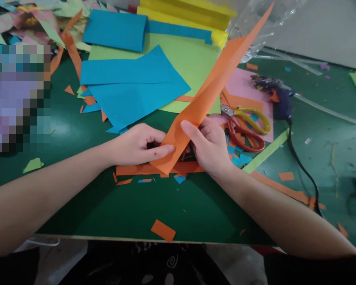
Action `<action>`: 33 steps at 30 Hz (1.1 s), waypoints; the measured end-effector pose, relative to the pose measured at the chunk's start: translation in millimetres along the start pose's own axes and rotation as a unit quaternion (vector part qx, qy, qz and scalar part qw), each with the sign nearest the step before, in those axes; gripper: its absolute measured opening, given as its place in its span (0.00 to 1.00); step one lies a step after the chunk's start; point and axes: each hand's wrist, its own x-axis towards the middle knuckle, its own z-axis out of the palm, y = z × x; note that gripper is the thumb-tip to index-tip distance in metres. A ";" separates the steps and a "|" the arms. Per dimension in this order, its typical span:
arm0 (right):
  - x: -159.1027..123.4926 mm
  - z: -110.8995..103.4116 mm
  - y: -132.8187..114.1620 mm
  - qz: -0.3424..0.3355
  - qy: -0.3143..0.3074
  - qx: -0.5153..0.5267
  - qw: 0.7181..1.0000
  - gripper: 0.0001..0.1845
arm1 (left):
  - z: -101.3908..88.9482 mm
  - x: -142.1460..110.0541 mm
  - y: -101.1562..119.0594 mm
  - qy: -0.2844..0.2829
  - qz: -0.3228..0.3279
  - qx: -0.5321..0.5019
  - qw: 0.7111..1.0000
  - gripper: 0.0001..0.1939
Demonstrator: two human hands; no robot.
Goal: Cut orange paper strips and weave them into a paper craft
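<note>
From the head camera, my only view, I see both hands on one long strip of orange paper. The left hand pinches its near end, thumb flat on the upper face and fingers behind the left edge. The right hand grips it a little farther along, thumb pressed on the face and fingers curled behind the right edge. I judge that gripping from both edges steadies paper too limp to stand by itself; the far length is unsupported, bowing and twisting as it rises toward the far right.

So the strip lies between the hands, in both grasps, its near corner over another orange strip on the green table. I cannot tell whether those two touch.

Beyond the left hand, blue paper overlaps a light green sheet, probably stacked there to leave working room near me. Just beyond the right hand, the scissors lie with handles toward the right, likely parked within easy reach. A glue gun rests farther right, its cord running back toward the near side.
</note>
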 end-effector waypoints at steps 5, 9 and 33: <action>1.2 1.2 -3.7 0.003 0.001 0.012 1.000 0.14 | 0.3 0.3 -1.5 0.003 0.008 0.001 1.000 0.19; 1.7 1.4 -5.5 0.012 -0.001 0.011 1.000 0.15 | 0.2 0.2 -3.6 0.002 0.017 0.010 1.000 0.19; 3.8 2.4 -3.2 0.009 -0.017 -0.035 0.999 0.18 | 2.1 2.1 -11.1 0.002 0.051 0.060 0.997 0.18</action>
